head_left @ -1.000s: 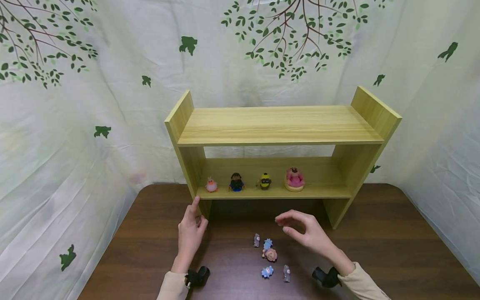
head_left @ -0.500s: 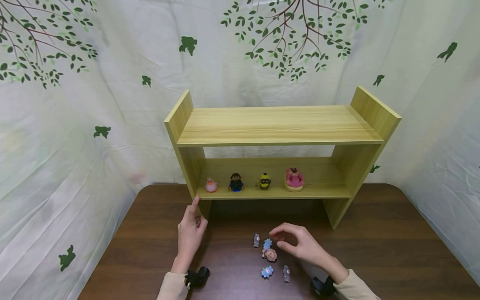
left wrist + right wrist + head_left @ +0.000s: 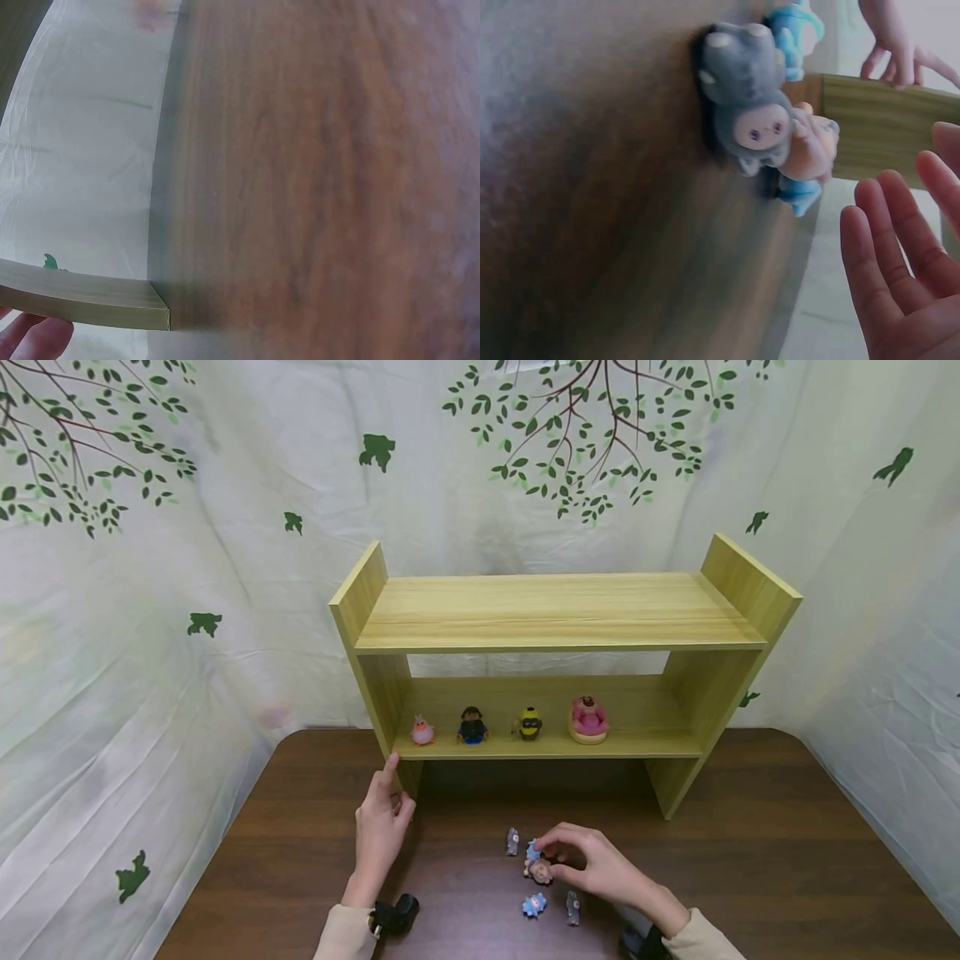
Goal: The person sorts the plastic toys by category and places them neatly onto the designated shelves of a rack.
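Several small toy figurines lie on the table. A peach-brown one (image 3: pixel 538 872) lies against a blue one (image 3: pixel 532 853). My right hand (image 3: pixel 596 864) is close over this pair, thumb and index finger apart at their right side; in the right wrist view its fingers (image 3: pixel 870 262) are spread. Nearer me lie another blue figurine (image 3: pixel 534 906) and a grey one (image 3: pixel 573 908), seen large in the right wrist view; a second grey figurine (image 3: pixel 512 841) lies behind. My left hand (image 3: pixel 381 827) touches the left side panel of the wooden shelf (image 3: pixel 555 647), index finger straight.
On the lower board stand a pink chick (image 3: pixel 422 730), a dark-haired figure (image 3: pixel 472 727), a yellow figure (image 3: pixel 529 723) and a pink bear (image 3: pixel 588 720). The shelf stands on a brown table (image 3: pixel 285 860), before a leaf-printed curtain (image 3: pixel 225 552).
My right hand has moved left and down, from above the table to the peach-brown and blue figurines. The left hand has stayed at the shelf.
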`<state>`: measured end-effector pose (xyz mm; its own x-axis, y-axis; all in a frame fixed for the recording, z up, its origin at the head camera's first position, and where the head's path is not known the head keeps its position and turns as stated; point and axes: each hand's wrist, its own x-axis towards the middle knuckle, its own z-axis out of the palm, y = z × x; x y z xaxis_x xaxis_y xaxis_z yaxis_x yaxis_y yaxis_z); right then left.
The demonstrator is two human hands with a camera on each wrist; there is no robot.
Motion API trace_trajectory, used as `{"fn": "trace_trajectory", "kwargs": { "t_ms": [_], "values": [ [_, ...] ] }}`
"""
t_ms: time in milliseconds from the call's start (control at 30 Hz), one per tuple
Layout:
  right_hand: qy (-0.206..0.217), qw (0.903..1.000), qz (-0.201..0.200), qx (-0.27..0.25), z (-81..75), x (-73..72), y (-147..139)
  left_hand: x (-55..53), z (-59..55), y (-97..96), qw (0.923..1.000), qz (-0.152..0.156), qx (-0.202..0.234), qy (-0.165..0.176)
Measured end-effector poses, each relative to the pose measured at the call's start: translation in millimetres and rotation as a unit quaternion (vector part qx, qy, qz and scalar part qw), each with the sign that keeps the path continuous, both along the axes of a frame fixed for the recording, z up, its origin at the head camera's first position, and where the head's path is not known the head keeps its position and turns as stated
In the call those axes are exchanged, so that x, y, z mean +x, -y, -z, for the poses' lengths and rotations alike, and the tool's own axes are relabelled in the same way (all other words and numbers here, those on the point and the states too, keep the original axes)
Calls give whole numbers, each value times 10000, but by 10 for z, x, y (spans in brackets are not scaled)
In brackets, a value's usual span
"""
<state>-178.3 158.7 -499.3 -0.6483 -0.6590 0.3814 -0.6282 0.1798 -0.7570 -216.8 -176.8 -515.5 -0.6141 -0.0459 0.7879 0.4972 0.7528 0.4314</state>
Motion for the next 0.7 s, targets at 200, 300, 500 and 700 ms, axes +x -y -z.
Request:
{"fn": "trace_trajectory", "kwargs": {
  "t_ms": [200, 300, 500, 700],
  "values": [
    [286, 9994, 17, 200, 61, 34, 20, 3, 2, 2, 10000, -2, -11, 21],
    [336, 9991, 32, 260, 83, 37, 30, 4, 2, 2, 10000, -5, -26, 28],
    [577, 9963, 151, 620, 98, 33, 51, 1, 9, 7, 10000, -3, -33, 59],
    [616, 9931, 284, 960, 102, 31, 67, -6, 9, 5, 10000, 12, -53, 13]
  ]
}}
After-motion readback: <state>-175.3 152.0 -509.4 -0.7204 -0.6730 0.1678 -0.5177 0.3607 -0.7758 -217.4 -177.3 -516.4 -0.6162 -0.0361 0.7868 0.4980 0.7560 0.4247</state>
